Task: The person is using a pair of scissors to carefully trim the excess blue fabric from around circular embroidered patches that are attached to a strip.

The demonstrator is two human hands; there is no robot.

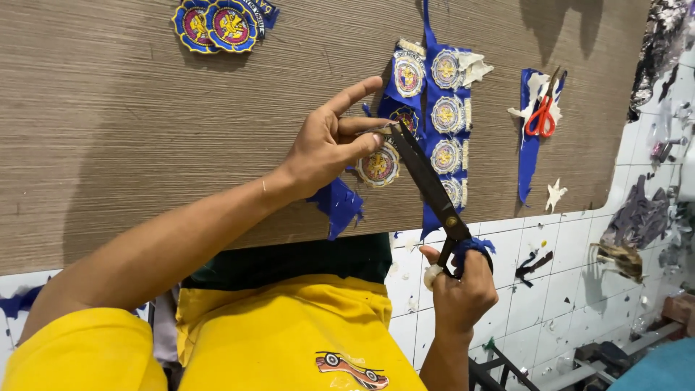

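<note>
My left hand (329,141) pinches a round embroidered patch (378,166) with blue cloth trailing from it, held just above the brown table (145,123). My right hand (462,286) grips the wrapped handles of large black scissors (427,181). Their blades point up and left, with the tips at the patch's edge beside my left fingers. A blue cloth strip carrying several round patches (443,116) lies on the table right behind the scissors.
Two finished round patches (217,25) lie at the table's far left. Small red-handled scissors (541,116) rest on a blue scrap at the right. White and blue offcuts dot the table and the white tiled floor (572,261). Dark clutter lines the right edge.
</note>
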